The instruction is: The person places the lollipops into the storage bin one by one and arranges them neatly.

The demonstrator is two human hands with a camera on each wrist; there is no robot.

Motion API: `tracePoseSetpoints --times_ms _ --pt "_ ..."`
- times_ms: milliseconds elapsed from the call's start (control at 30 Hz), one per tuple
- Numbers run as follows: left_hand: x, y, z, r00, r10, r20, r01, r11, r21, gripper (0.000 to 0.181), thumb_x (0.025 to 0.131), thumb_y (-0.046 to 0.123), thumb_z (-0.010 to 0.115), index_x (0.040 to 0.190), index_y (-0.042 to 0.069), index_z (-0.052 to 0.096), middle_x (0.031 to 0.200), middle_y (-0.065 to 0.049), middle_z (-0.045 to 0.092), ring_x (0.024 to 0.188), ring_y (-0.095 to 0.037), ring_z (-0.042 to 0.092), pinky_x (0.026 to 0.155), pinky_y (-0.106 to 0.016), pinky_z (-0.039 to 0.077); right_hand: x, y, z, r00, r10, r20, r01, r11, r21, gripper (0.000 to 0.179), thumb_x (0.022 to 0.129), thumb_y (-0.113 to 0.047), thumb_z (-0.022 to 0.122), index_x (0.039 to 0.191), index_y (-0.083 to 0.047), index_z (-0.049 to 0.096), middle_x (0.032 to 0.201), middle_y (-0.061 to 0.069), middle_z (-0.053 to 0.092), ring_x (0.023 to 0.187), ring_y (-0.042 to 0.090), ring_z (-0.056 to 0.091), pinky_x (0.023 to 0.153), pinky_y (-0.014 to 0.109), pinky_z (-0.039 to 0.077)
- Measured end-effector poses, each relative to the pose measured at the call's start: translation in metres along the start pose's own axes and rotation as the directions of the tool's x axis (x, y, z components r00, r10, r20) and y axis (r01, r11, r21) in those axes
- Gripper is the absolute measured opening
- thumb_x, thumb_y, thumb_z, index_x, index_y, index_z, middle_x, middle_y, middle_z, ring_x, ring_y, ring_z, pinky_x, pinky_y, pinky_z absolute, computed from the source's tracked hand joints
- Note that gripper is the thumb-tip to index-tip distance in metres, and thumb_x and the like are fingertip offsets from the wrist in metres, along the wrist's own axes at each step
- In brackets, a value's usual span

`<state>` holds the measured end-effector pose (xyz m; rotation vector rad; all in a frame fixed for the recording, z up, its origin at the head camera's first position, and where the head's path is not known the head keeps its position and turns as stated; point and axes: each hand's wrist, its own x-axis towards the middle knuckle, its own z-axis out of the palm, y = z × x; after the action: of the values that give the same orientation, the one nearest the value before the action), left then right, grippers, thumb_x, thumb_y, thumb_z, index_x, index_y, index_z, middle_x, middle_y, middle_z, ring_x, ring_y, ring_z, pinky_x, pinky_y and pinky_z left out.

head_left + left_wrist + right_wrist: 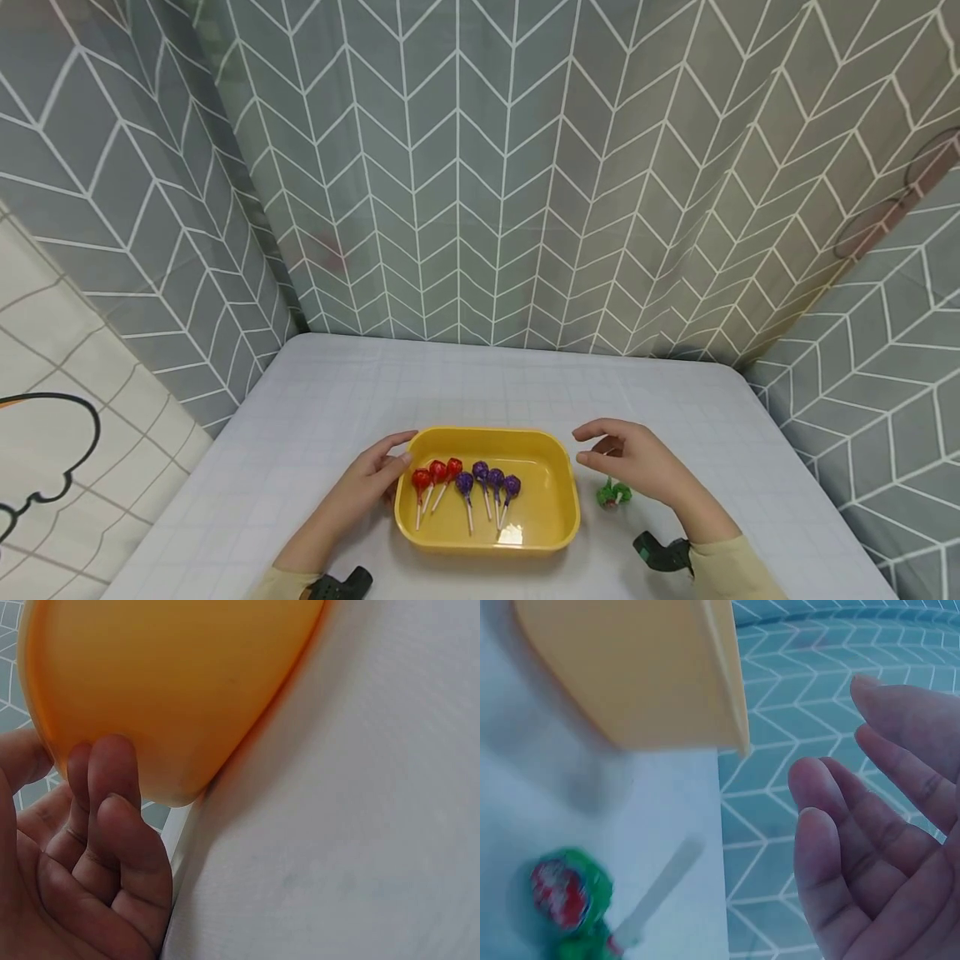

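A yellow tray (536, 500) stands on the table. Inside, three red lollipops (437, 472) lie at the left, and several purple lollipops (481, 472) lie beside them toward the middle. My left hand (367, 479) holds the tray's left end, thumb at the rim and fingers against the outer wall (187, 682). To the right of the tray, my right hand (630, 457) hovers with loosely bent fingers and nothing between them. Close below that hand, green lollipops (613, 493) lie on the table; a white stick (660, 889) shows in the right wrist view.
The white table (360, 375) reaches back to a grey curtain (450, 208) with a white chevron pattern, and similar curtains hang at both sides. A dark wrist camera (341, 585) sits on the left wrist, another camera (662, 552) on the right.
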<state>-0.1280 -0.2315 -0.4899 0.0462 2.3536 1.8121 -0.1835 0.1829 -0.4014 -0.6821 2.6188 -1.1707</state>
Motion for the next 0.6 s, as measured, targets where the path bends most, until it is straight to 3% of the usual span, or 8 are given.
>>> tracePoseSetpoints --times_ms 433,600 --pt "0.001 0.001 -0.001 1.0 -0.007 0.01 0.007 1.0 -0.006 0.051 0.101 0.038 0.056 0.147 0.019 0.044 0.084 -0.012 0.069 0.059 -0.023 0.057 0.053 -0.033 0.051 -0.018 0.021 -0.006 0.993 0.1 -0.067 -0.099 0.995 0.011 0.032 0.089 -0.031 0.075 0.115 -0.014 0.069 0.113 0.008 0.068 0.09 0.016 0.065 0.074 0.027 0.054" --pt "0.001 -0.001 -0.001 1.0 -0.005 0.013 0.005 1.0 0.004 0.05 0.101 0.04 0.056 0.146 0.02 0.046 0.084 -0.012 0.069 0.059 -0.023 0.057 0.053 -0.033 0.051 -0.026 0.028 -0.006 0.983 0.155 -0.104 -0.153 0.988 0.027 0.035 0.089 -0.032 0.075 0.117 -0.011 0.069 0.115 0.004 0.068 0.092 0.016 0.065 0.075 0.027 0.053"
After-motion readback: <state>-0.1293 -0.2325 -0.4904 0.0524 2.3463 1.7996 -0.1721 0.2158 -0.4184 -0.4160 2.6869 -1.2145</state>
